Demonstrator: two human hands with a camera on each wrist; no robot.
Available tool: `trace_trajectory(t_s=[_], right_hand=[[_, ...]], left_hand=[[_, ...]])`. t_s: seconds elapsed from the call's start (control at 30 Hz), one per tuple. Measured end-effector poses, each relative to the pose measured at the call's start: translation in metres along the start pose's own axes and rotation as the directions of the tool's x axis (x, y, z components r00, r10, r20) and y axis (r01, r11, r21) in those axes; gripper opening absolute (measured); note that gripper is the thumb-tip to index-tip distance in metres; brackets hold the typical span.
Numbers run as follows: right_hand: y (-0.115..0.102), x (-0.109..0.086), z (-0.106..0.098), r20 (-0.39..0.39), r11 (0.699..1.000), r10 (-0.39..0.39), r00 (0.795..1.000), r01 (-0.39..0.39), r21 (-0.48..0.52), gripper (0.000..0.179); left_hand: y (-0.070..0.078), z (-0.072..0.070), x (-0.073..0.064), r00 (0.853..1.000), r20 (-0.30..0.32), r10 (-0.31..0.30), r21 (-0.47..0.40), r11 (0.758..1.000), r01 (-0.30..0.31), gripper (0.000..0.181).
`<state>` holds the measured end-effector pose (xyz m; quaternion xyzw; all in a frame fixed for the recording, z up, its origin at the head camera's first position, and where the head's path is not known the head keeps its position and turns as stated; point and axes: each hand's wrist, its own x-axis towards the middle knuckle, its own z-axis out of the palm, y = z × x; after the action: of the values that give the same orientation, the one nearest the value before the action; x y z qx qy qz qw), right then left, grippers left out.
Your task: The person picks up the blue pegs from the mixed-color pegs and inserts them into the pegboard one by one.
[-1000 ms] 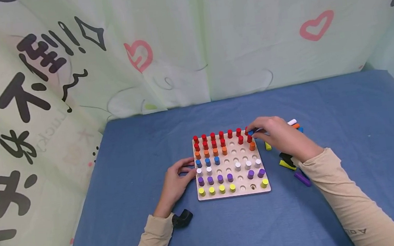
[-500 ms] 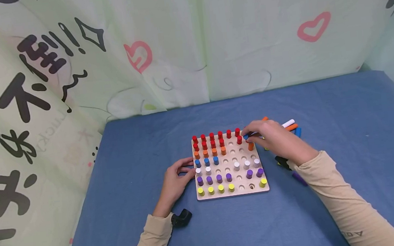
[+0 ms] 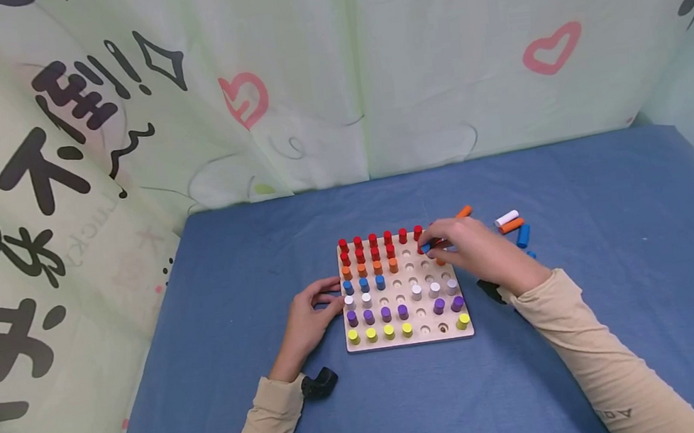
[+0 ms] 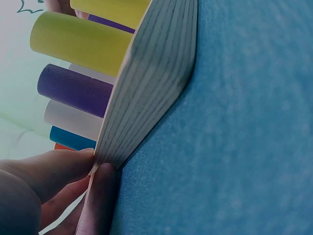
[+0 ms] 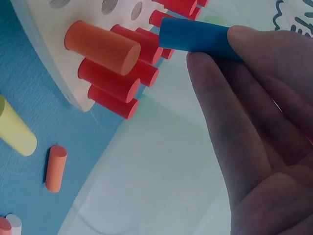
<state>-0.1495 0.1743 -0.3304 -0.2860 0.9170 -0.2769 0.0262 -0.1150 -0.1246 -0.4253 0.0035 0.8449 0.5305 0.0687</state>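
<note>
A square wooden pegboard (image 3: 394,344) lies on the table, with rows of upright red, orange, blue, white, purple and yellow pegs and several bare holes. My left hand (image 3: 306,323) touches the board's left edge; in the left wrist view its thumb and a finger rest against the layered side (image 4: 156,63). Over the board's back right part, my right hand (image 3: 479,248) pinches a blue peg (image 5: 195,38) between thumb and fingertips. The peg is held clear of the holes, near an orange peg (image 5: 100,46) standing in the board. The right hand hides the board's back right corner in the head view.
Loose pegs lie right of the board: a white peg (image 3: 506,218), an orange peg (image 3: 512,226) and a blue peg (image 3: 523,236). Another orange peg (image 3: 463,212) lies behind the right hand. A printed curtain (image 3: 309,106) hangs along the table's back.
My right hand has moved left over the board with the blue peg, uncovering loose pegs at the right. The left hand has stayed at the board's left edge.
</note>
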Motion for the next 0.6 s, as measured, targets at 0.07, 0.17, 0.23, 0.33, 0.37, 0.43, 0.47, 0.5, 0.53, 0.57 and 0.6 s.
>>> trace_trajectory(t_s=[0.07, 0.17, 0.23, 0.33, 0.37, 0.43, 0.47, 0.5, 0.53, 0.57, 0.6], right_hand=[[-0.0005, 0.0006, 0.0011, 0.001, 1.0, -0.005, 1.0, 0.005, 0.01, 0.02], [-0.0018, 0.0011, 0.0026, 0.0, 1.0, -0.003, 1.0, 0.003, 0.016, 0.02], [-0.0033, 0.0015, 0.0036, 0.002, 1.0, 0.0, 1.0, 0.0, 0.016, 0.021], [-0.0052, 0.0022, 0.0047, 0.009, 1.0, 0.004, 1.0, -0.004, 0.019, 0.022], [-0.0059, 0.0025, 0.0051, 0.012, 1.0, 0.003, 1.0, -0.003, 0.021, 0.022], [-0.0072, 0.0031, 0.0058, 0.016, 1.0, 0.0, 1.0, -0.001, 0.028, 0.023], [-0.0076, 0.0032, 0.0061, 0.018, 0.999, 0.0, 1.0, 0.0, 0.033, 0.023], [-0.008, 0.0035, 0.0065, 0.02, 0.999, -0.002, 1.0, 0.001, 0.037, 0.023], [-0.0085, 0.0038, 0.0069, 0.023, 0.999, -0.003, 1.0, 0.002, 0.044, 0.023], [-0.009, 0.004, 0.0072, 0.026, 0.999, -0.003, 1.0, 0.002, 0.051, 0.023], [-0.0095, 0.0042, 0.0075, 0.027, 0.998, -0.002, 1.0, 0.0, 0.058, 0.023]], left_hand=[[0.0006, -0.0002, -0.0006, 1.0, 0.001, -0.001, 0.003, 1.0, 0.001, 0.037], [0.0015, -0.0004, -0.0013, 1.0, 0.0, -0.005, 0.003, 1.0, 0.005, 0.037], [0.0016, -0.0005, -0.0016, 1.0, -0.001, -0.008, -0.002, 1.0, 0.008, 0.037], [0.0015, -0.0006, -0.002, 1.0, 0.0, -0.009, -0.004, 1.0, 0.009, 0.037], [0.0014, -0.0006, -0.0021, 1.0, 0.001, -0.009, -0.004, 1.0, 0.009, 0.037], [0.0011, -0.0006, -0.0024, 1.0, 0.005, -0.006, -0.004, 1.0, 0.006, 0.037], [0.0011, -0.0007, -0.0025, 1.0, 0.005, -0.002, -0.004, 1.0, 0.002, 0.037], [0.0012, -0.0008, -0.0027, 1.0, 0.006, 0.002, -0.003, 1.0, -0.002, 0.037], [0.0012, -0.001, -0.0027, 1.0, 0.006, -0.001, -0.007, 1.0, 0.001, 0.037], [0.0011, -0.0011, -0.0027, 1.0, 0.006, 0.0, -0.008, 1.0, 0.0, 0.037], [0.0008, -0.0011, -0.0027, 1.0, 0.007, 0.003, -0.009, 1.0, -0.003, 0.037]])
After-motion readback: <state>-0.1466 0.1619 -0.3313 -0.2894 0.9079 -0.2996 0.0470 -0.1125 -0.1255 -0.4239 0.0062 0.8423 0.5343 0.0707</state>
